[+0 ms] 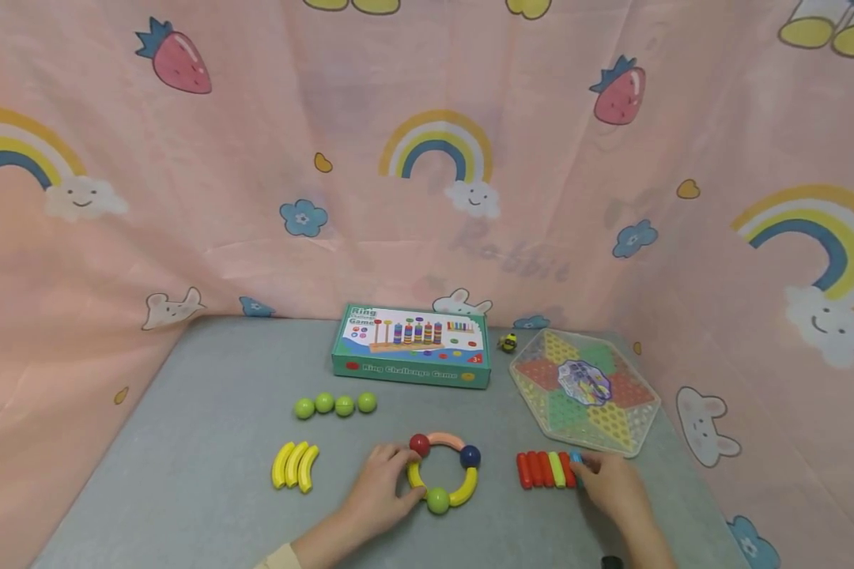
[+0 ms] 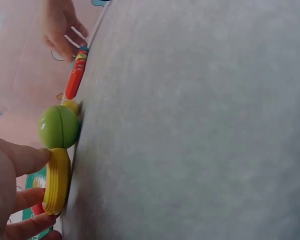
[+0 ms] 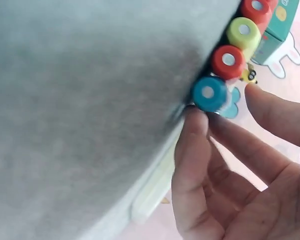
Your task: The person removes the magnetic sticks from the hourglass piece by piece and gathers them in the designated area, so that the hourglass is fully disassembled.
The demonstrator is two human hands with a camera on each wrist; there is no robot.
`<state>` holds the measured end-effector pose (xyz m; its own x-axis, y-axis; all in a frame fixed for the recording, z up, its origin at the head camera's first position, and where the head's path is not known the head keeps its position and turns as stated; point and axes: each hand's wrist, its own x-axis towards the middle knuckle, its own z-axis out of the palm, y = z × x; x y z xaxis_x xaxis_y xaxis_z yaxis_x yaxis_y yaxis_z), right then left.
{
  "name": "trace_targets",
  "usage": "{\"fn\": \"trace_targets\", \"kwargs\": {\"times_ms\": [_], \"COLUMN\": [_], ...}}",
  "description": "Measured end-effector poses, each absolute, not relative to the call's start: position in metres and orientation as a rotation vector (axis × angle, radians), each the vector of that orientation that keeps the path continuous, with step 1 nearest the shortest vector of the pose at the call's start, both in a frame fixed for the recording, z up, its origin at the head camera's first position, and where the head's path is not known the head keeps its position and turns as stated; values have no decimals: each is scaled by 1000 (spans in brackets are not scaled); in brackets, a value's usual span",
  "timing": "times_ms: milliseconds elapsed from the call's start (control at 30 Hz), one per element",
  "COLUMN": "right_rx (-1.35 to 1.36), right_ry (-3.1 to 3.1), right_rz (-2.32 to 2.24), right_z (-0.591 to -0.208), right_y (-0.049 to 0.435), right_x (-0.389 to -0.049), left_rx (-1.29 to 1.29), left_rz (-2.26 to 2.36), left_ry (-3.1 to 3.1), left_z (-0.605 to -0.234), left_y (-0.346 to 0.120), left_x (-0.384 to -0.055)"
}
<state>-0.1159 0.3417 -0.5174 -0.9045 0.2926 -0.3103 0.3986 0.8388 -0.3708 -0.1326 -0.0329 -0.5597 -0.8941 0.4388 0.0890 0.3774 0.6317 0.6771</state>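
A ring of curved sticks and balls lies on the grey table. My left hand is at its left side, with thumb and fingers holding a yellow curved stick next to the green ball. A red ball, a navy ball and a peach curved stick form the far part. On the right, my right hand touches the blue stick with its fingertips; the thumb stands apart from it. That stick ends a row of red sticks with one yellow-green stick.
Yellow curved sticks and several green balls lie to the left. A green game box stands at the back, beside a small bee figure. A hexagonal game board lies behind the right hand. Pink cloth surrounds the table.
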Motion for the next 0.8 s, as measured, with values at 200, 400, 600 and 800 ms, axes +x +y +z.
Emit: {"fn": "trace_targets", "kwargs": {"times_ms": [200, 400, 600, 800], "right_rx": [526, 371, 208, 77], "right_ry": [2866, 2976, 2956, 2916], "right_rz": [-627, -753, -861, -839], "right_z": [-500, -483, -482, -496], "right_y": [324, 288, 248, 219], "right_x": [-114, -111, -118, -125], "left_rx": [702, 720, 722, 740], "left_rz": [1067, 1006, 909, 806], "left_ry": [2842, 2897, 2964, 3028], "left_z": [-559, -554, -554, -556], "left_y": [-32, -30, -30, -27], "left_x": [-131, -129, -128, -128]}}
